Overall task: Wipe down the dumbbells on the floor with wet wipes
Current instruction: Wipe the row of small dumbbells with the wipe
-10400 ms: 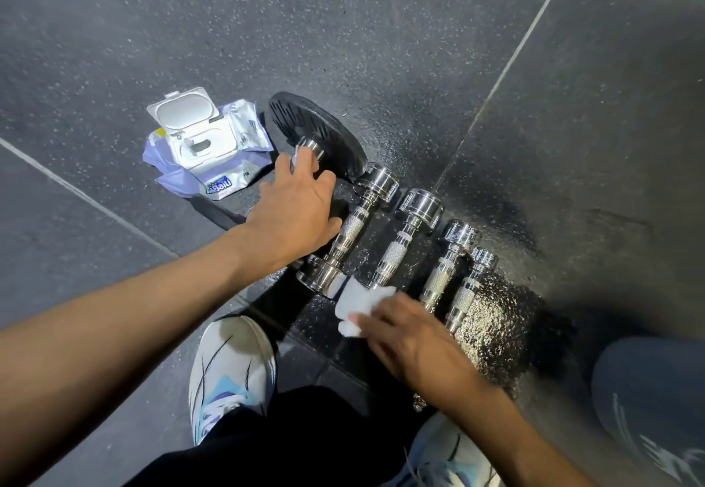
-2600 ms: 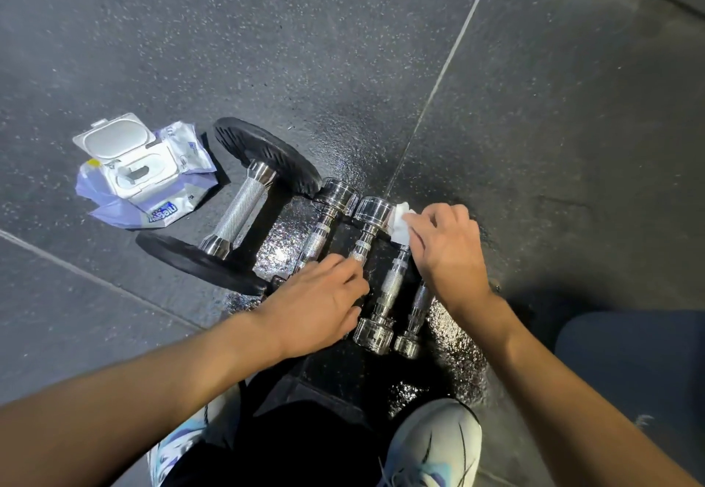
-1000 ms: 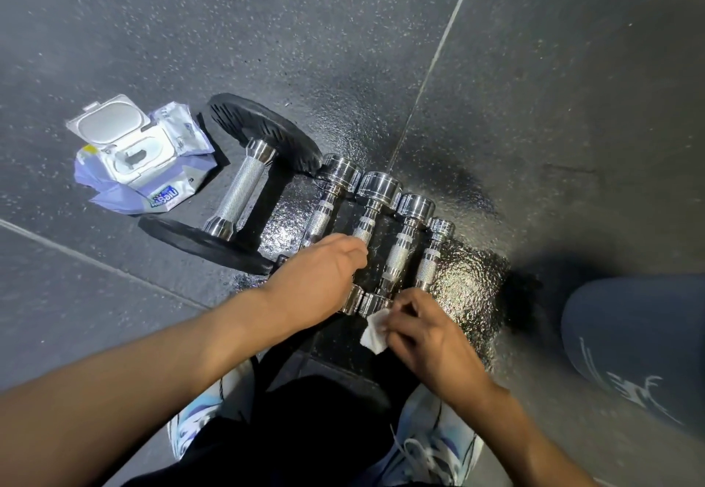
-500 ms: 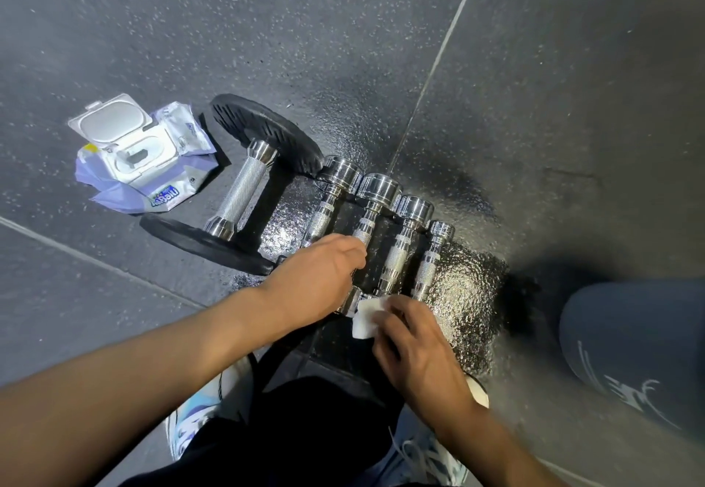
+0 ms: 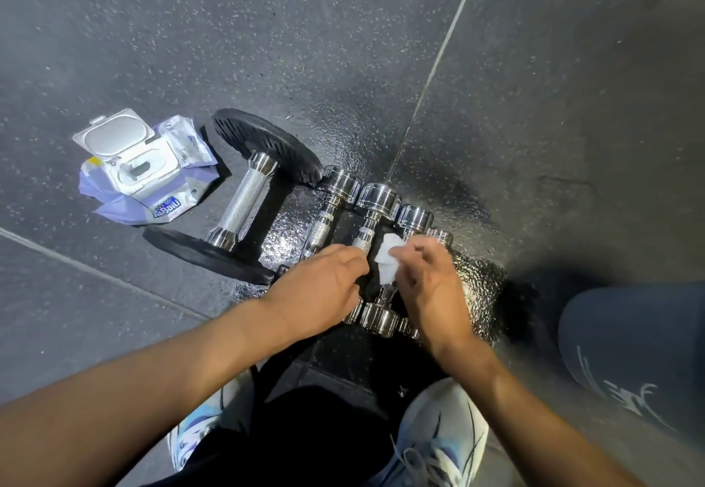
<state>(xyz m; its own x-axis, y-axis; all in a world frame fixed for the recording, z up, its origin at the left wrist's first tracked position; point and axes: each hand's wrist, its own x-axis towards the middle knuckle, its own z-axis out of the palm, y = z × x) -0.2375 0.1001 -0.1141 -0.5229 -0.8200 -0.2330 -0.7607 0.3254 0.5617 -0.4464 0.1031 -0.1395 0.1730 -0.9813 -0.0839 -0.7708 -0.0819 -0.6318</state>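
Floor (image 5: 267, 28): dark speckled tiles, wet sheen at centre.
Left of centre: open wet-wipe pack (image 5: 152, 177).
Centre: black-plated dumbbell (image 5: 244, 200) beside four chrome dumbbells (image 5: 377, 200).

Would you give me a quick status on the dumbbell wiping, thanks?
Right hand pinches white wet wipe against small chrome dumbbell. Left hand flat on neighbouring chrome dumbbells. Nothing in the way.

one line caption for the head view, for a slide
Right hand presses a wet wipe to a chrome dumbbell handle; left hand rests on the neighbouring dumbbells.
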